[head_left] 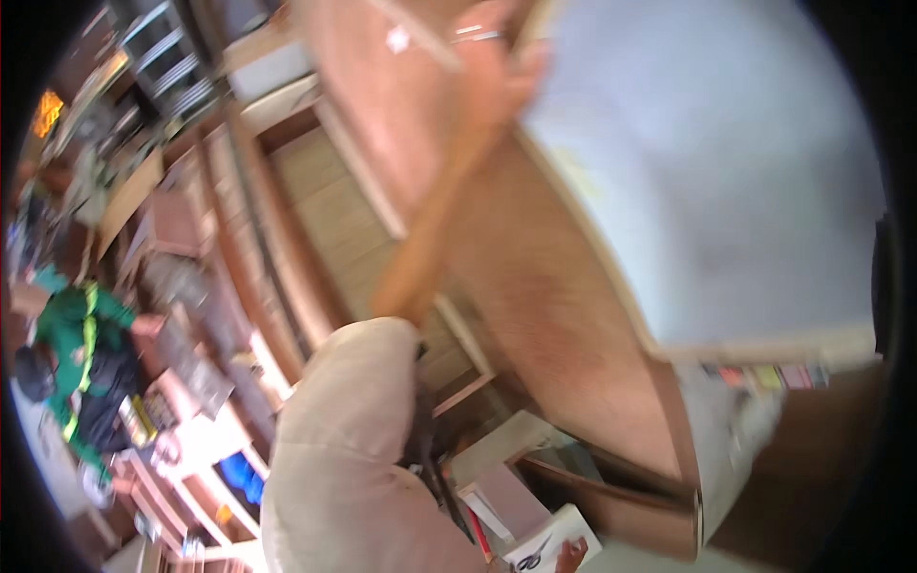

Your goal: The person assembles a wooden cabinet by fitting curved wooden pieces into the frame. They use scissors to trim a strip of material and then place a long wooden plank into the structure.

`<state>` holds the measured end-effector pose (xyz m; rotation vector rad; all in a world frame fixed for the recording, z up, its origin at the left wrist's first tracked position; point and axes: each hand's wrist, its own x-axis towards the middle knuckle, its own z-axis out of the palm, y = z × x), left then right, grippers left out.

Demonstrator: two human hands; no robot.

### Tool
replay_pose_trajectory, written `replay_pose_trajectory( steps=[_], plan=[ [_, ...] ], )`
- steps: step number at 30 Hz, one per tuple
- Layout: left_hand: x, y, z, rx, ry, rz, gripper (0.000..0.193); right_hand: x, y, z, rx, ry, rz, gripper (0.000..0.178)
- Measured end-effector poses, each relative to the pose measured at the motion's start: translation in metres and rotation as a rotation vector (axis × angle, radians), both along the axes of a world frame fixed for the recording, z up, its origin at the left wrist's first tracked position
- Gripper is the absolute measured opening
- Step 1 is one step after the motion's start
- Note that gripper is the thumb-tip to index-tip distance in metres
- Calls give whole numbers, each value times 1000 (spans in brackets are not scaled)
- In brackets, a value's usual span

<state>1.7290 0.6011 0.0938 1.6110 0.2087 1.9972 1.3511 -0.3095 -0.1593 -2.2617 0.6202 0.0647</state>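
Note:
My left arm, in a pale beige sleeve, reaches up to the top of the head view. My left hand [490,72], blurred by motion, is closed at the near-left edge of a large pale bluish-white panel [707,181] with a beige rim. Something silvery shows across its fingers. Under the panel and the hand lies a broad reddish-brown wooden board [554,296]. My right hand is not in view. At the bottom, the fingers of a small hand [571,555] rest beside black-handled scissors [532,558] on a white sheet or box; whose hand it is, I cannot tell.
An open wooden frame [358,153] stands left of the board. A co-worker in green [81,334] is at far left among wood pieces and clear plastic. A wooden drawer-like box [611,506] lies below the board. A metal ladder [167,57] stands at upper left.

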Motion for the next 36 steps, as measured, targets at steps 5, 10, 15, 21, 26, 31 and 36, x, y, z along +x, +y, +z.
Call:
replay_pose_trajectory(
  steps=[5,10,15,21,26,31,36],
  plan=[
    [9,0,-17,92,12,-248,38,119,183,-39,26,441,40,43],
    [24,12,-21,83,17,-303,45,268,313,-39,25,493,332,42],
    [30,18,-25,31,19,-378,44,384,416,-33,22,478,613,42],
    [24,15,-23,81,67,-303,39,450,523,-33,22,541,875,41],
    [19,12,-20,81,51,-192,39,483,614,-36,1,603,1104,41],
    [15,16,-20,84,-10,-196,46,502,698,-33,-27,640,1287,41],
    [12,13,-20,89,1,-188,44,501,768,-31,-38,660,1432,40]
  ],
)
